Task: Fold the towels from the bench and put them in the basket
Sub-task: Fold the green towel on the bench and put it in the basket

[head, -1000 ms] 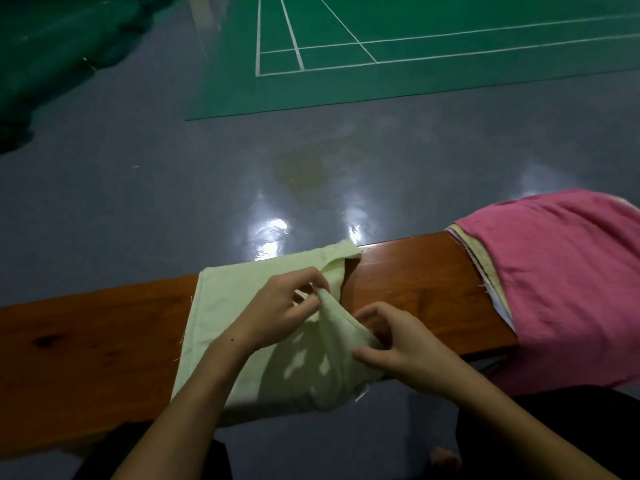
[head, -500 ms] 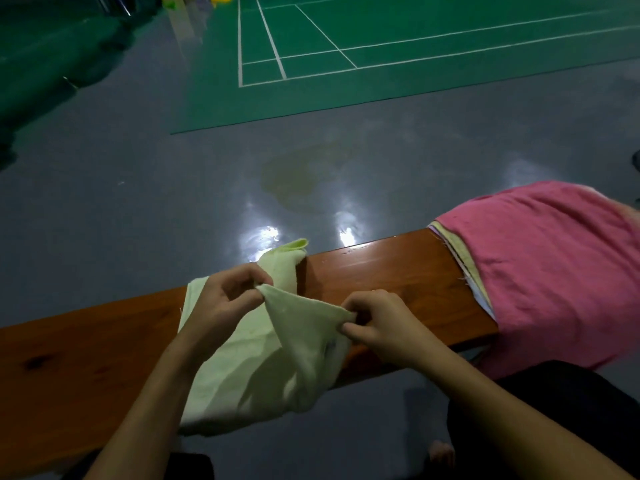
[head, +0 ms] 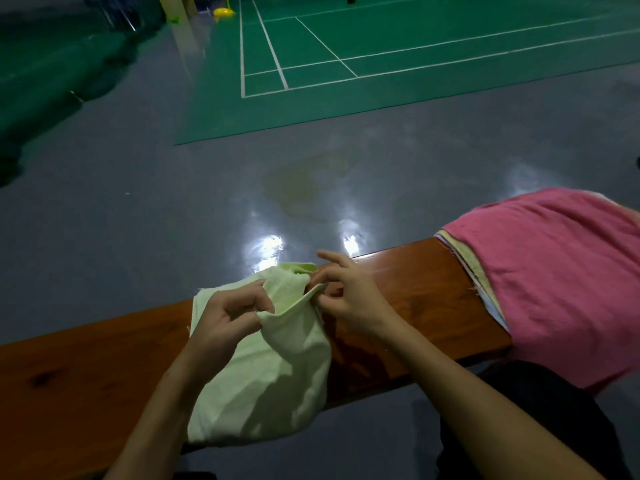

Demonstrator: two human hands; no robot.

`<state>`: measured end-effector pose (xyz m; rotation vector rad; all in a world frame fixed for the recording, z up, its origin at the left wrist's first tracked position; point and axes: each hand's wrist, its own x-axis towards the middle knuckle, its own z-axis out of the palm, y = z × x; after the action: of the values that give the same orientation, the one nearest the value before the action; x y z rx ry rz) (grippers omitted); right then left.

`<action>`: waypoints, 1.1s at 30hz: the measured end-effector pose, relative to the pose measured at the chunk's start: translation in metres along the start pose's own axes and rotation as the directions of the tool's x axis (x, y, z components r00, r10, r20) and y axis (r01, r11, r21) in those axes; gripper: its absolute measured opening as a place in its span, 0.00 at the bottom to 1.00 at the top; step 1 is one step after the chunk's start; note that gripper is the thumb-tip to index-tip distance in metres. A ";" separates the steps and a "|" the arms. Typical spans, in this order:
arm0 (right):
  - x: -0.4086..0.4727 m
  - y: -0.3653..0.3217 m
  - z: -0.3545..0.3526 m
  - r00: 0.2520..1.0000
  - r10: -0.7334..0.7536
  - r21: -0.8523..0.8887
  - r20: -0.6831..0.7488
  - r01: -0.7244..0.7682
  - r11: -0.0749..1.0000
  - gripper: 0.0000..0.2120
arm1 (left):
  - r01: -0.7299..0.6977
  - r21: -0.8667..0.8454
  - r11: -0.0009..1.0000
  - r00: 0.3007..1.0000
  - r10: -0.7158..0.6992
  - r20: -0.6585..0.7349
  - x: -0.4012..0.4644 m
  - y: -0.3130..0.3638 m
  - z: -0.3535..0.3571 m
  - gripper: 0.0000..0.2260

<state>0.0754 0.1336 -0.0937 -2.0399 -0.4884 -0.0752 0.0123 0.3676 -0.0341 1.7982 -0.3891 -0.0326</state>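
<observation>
One pale green towel [head: 266,382] on bench [head: 415,306], bunched, near edge drooping over front at 6 o'clock. One stack of towels [head: 561,278] at 3 o'clock, pink on top, exact count unclear. Left hand [head: 225,317] fingers curled, pinching towel's raised fold. Right hand [head: 349,296] pinches same fold from 3 o'clock, index finger lifted.

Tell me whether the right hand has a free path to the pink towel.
Probably yes: bare bench lies between the right hand and the pink towel, but it pinches the green towel.
</observation>
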 end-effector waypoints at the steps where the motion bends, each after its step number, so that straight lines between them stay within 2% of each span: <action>1: 0.004 0.000 0.002 0.999 0.001 0.011 0.032 -0.001 1.000 0.10 | 0.007 0.006 1.000 1.000 -0.007 -0.003 0.000 -0.001 -0.001 0.04; 4: 0.009 -0.003 0.007 0.992 -0.015 0.063 0.125 0.007 0.998 0.10 | 0.033 0.001 0.999 0.999 -0.033 -0.005 -0.003 0.000 -0.006 0.03; 6: 0.011 -0.005 0.008 0.989 -0.051 0.059 0.138 0.043 0.997 0.09 | 0.031 0.009 0.999 1.000 -0.031 0.001 -0.006 0.001 -0.010 0.08; 8: 0.013 -0.005 0.006 0.988 -0.096 -0.014 0.124 0.099 0.995 0.09 | 0.025 0.048 0.999 1.000 -0.025 -0.002 -0.008 0.000 -0.014 0.09; 10: 0.015 -0.005 0.001 0.984 -0.146 -0.106 0.103 0.156 0.982 0.09 | 0.029 0.127 0.991 1.000 -0.028 -0.011 -0.011 -0.004 -0.020 0.05; 12: 0.015 -0.005 -0.004 0.982 -0.165 -0.135 0.096 0.177 0.975 0.07 | 0.036 0.188 0.981 0.999 -0.034 -0.016 -0.016 -0.006 -0.025 0.06; 18: 0.002 -0.005 0.007 0.954 -0.117 -0.041 0.277 0.133 0.990 0.10 | -0.018 0.136 0.991 1.000 0.016 0.012 -0.026 0.001 -0.024 0.08; 22: 0.003 -0.013 0.012 0.960 -0.110 0.045 0.259 0.102 0.994 0.09 | 0.013 0.121 0.993 1.000 -0.012 -0.002 -0.030 0.008 -0.022 0.06; 24: 0.004 -0.017 0.012 0.959 -0.147 0.003 0.244 0.151 0.989 0.10 | 0.012 0.130 0.991 1.000 -0.010 -0.012 -0.032 0.008 -0.022 0.09; 28: 0.006 -0.023 0.006 0.941 -0.213 -0.133 0.263 0.254 0.958 0.10 | 0.013 0.212 0.977 1.000 -0.009 -0.020 -0.033 -0.003 -0.030 0.07; 33: 0.007 -0.022 -0.011 0.939 -0.259 -0.222 0.225 0.308 0.925 0.08 | -0.023 0.426 0.904 0.999 0.036 -0.024 -0.035 -0.010 -0.038 0.06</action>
<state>0.0749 0.1356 -0.0678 -2.2234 -0.9390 -0.1233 -0.0092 0.4152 -0.0399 2.2225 -0.4238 0.1112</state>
